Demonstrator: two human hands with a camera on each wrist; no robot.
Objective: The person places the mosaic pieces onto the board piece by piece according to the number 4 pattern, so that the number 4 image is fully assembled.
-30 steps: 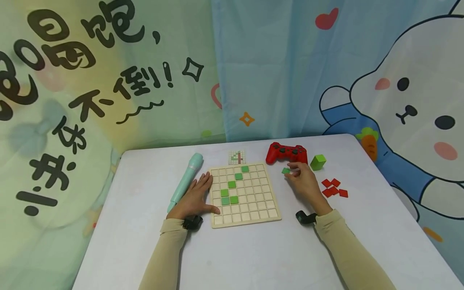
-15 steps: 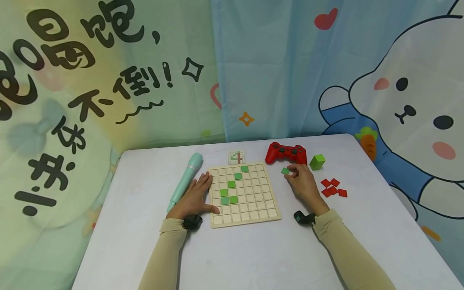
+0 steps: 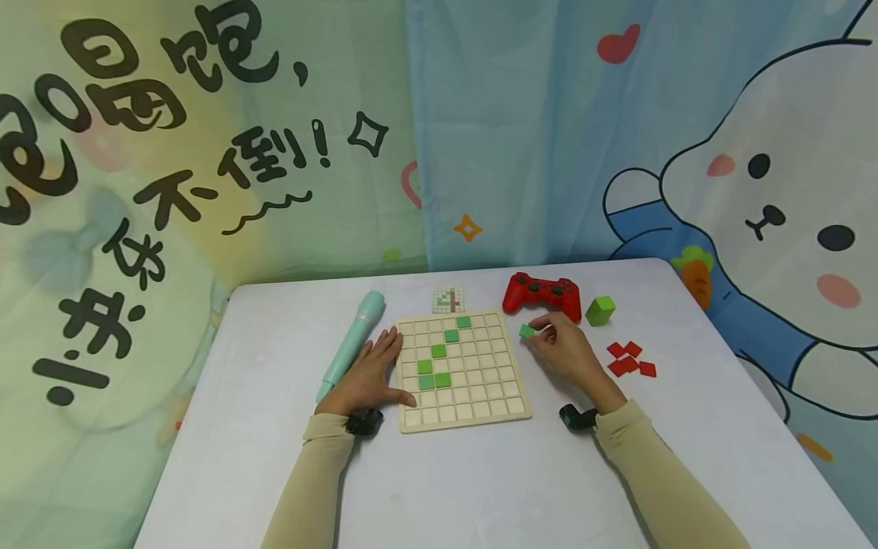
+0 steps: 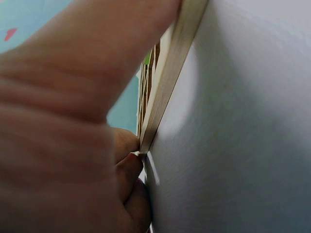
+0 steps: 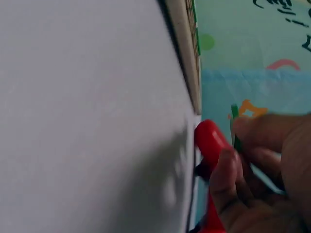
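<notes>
My left hand (image 3: 370, 375) rests along the left edge of a wooden grid board (image 3: 480, 408), fingers stretched out and the thumb over the lower left squares. Several green square tiles (image 3: 438, 351) sit in the board's cells, running diagonally from the upper middle to the lower left. Between the thumb and fingertips of my right hand (image 3: 568, 352) is one more green tile (image 3: 526, 331), held just off the board's upper right edge. In the right wrist view that pinched tile (image 5: 235, 112) shows edge-on. The left wrist view shows the board's side (image 4: 167, 82) close beside my hand.
A small pattern card (image 3: 448, 300) lies behind the board. A red game controller (image 3: 542, 292) and a green block (image 3: 600, 310) stand at the back right, with several red tiles (image 3: 627, 361) in front. A turquoise microphone (image 3: 353, 343) lies left of the board.
My right hand has moved left, toward the board, with the green tile in its fingertips. The left hand stays at the board's edge.
</notes>
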